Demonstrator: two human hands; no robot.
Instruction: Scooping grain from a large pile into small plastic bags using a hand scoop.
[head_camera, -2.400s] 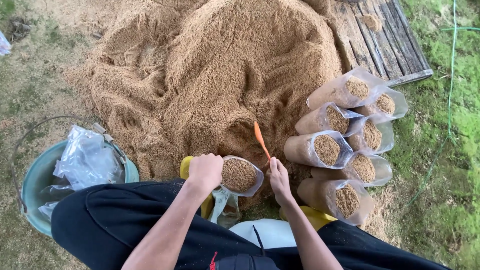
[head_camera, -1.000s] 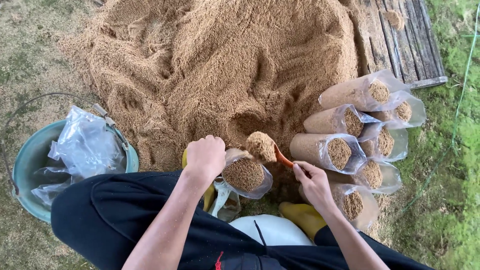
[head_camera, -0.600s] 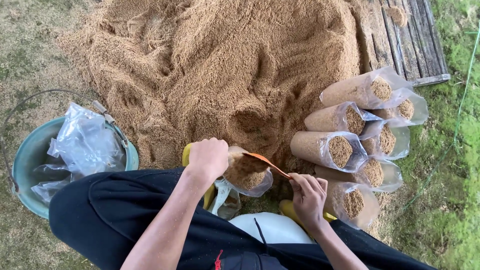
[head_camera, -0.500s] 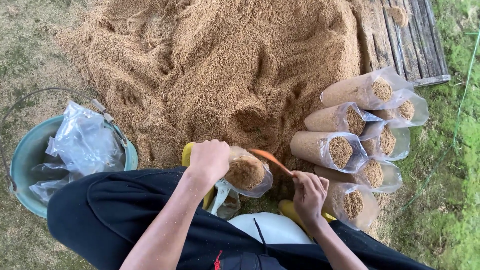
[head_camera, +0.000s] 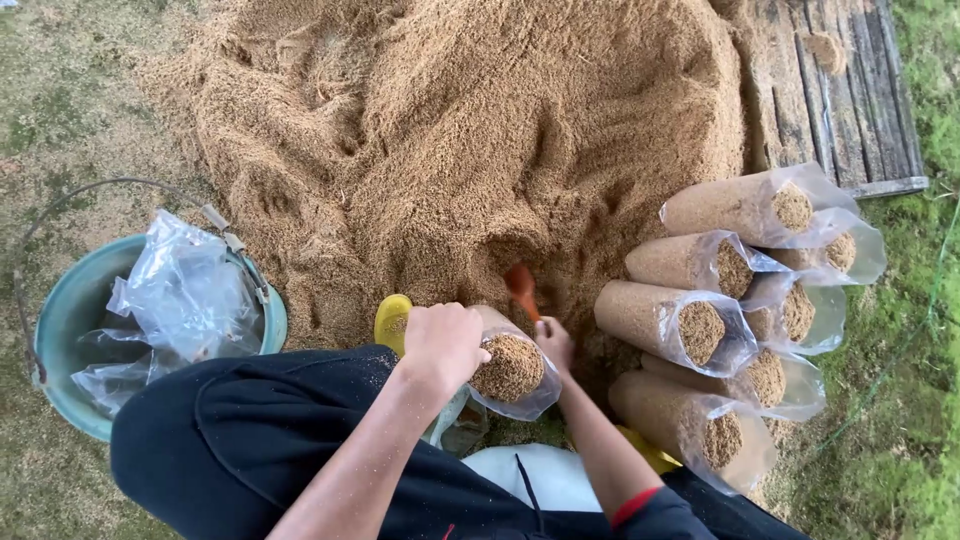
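Grassy ground, big sawdust heap (head_camera: 470, 150).
Left hand (head_camera: 442, 342) clamps the soft, heavy-looking filled bag (head_camera: 512, 372) at its rim; right hand (head_camera: 553, 343) grips an orange scoop (head_camera: 521, 285).

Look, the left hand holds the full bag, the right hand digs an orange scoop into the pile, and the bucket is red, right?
Not quite: the bucket is teal green, as the head view shows. Everything else you said is right.
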